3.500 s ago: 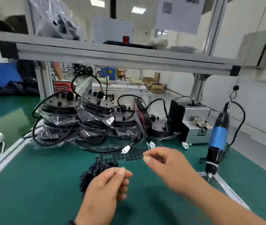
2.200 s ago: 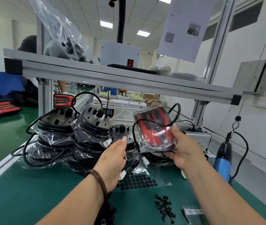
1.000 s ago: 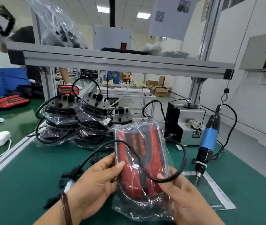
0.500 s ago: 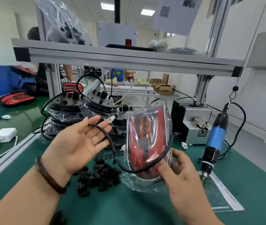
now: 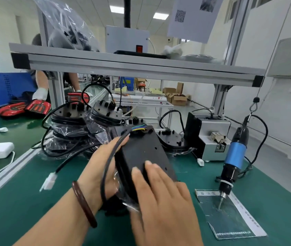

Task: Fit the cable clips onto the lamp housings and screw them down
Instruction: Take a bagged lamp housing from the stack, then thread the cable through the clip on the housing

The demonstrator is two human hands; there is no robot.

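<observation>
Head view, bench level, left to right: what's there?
White adapter → white cable connector → left hand → held lamp housing → grey screw feeder → blue screwdriver.

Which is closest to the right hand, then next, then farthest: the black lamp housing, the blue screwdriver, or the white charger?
1. Black lamp housing, touching the right hand at its fingers.
2. Blue screwdriver, hanging off to the right.
3. White charger, far off left.
</observation>
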